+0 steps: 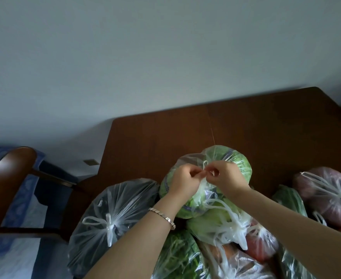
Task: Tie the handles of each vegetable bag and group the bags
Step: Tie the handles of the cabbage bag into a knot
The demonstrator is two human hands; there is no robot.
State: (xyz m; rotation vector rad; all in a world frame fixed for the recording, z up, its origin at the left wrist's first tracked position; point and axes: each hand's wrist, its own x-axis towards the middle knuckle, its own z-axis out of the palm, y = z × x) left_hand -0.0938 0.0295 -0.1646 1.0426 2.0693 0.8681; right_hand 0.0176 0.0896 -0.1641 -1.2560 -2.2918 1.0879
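Pinching the handles (205,164) together, left hand (185,181) and right hand (225,177) knot the cabbage bag (239,160) directly beneath them; pulling both ends evenly should snug it.

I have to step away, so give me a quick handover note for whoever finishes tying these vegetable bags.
Left hand and right hand both pinch the handles of the cabbage bag, knot unfinished.
Done: dark bag at left and purple bag at right are knotted; the pale green bag in front looks tied.
The bags sit clustered on the wooden table.
Left: finish this knot, check the near bags cut off by the frame.
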